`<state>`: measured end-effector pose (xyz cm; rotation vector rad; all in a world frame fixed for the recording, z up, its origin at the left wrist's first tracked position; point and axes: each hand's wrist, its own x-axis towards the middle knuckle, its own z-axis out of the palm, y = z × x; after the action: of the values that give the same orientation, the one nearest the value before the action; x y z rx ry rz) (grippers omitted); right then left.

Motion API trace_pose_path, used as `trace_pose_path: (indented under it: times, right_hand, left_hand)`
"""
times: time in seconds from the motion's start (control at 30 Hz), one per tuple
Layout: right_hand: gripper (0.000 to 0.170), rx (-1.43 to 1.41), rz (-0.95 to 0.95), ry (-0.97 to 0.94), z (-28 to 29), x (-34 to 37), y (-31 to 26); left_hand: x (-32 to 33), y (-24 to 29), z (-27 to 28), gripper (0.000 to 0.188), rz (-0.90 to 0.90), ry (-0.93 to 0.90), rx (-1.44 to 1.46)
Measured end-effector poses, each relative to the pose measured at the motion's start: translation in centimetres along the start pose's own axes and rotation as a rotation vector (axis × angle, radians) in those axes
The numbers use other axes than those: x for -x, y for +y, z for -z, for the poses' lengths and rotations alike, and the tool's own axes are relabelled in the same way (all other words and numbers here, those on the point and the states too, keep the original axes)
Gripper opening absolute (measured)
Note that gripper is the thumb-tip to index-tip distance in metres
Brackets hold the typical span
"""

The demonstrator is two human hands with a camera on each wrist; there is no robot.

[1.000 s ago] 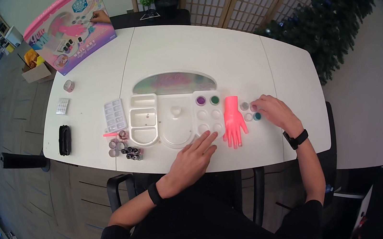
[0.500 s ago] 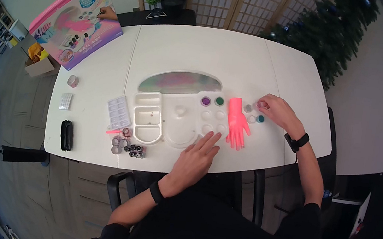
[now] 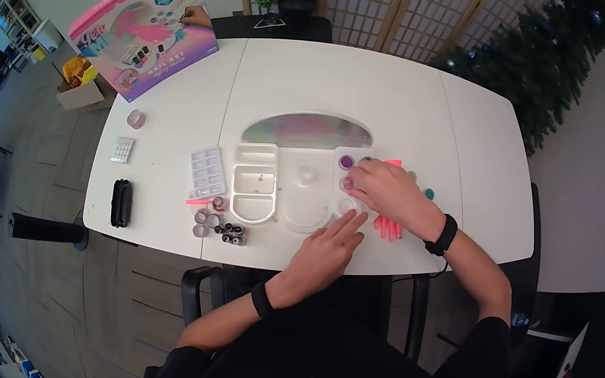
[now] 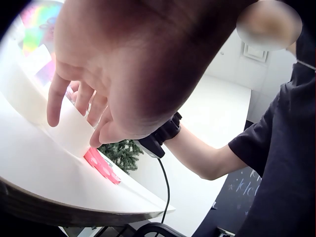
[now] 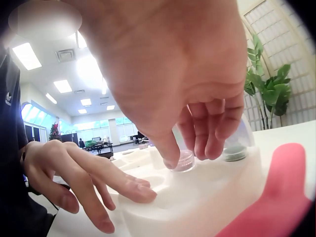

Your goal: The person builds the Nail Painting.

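Note:
In the head view the right hand (image 3: 397, 195) pinches a small clear jar with pink contents (image 3: 348, 183) at a round well of the white tray (image 3: 303, 216). The right wrist view shows thumb and fingers on either side of that jar (image 5: 184, 161), with a green-filled jar (image 5: 234, 152) beside it. A purple jar (image 3: 346, 162) sits in the well above. The left hand (image 3: 320, 256) rests its extended fingertips on the tray's lower right edge. Partly covered by the right forearm and hand is a pink model hand (image 3: 389, 229).
A teal jar (image 3: 429, 194) lies right of the model hand. Left of the tray are a sectioned palette (image 3: 209, 172), small bottles (image 3: 234, 234) and more jars. A black case (image 3: 121, 203) and a large printed box (image 3: 146, 27) stand at the table's left.
The right hand has moved left from the jars beyond the model hand to the tray, carrying the pink jar. The left hand stays at the tray's edge; the head view has shifted.

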<state>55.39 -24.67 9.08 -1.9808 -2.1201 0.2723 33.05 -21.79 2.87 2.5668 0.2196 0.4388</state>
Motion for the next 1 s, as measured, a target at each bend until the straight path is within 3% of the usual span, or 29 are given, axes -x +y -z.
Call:
trace_pose_path:
  times: [0.47, 0.67, 0.77, 0.87, 0.93, 1.0]
  right_hand:
    - [0.022, 0.142, 0.035, -0.013, -0.6, -0.4, -0.4]
    - [0.021, 0.238, 0.031, 0.069, -2.3, 0.6, -0.3]
    - [0.02, 0.139, -0.007, 0.156, -0.5, 2.3, -0.5]
    - [0.02, 0.152, -0.224, 0.215, 1.7, 5.6, 1.6]
    - [0.02, 0.13, -0.363, 0.212, 2.4, 8.6, 4.4]
    - [0.021, 0.198, -0.355, 0.094, 2.1, 11.6, 7.3]
  left_hand:
    - [-0.1, 0.0, 0.2, 0.03, 0.002, -0.007, -0.006]
    - [-0.2, 0.0, 0.1, 0.03, 0.004, -0.021, -0.014]
    - [-0.3, 0.3, 0.3, 0.03, -0.002, -0.023, -0.008]
    - [-0.4, 0.2, 0.5, 0.03, -0.002, -0.018, -0.017]
    - [-0.2, 0.3, 0.5, 0.029, 0.002, -0.022, -0.019]
    - [-0.3, 0.4, 0.5, 0.029, 0.006, -0.027, -0.02]
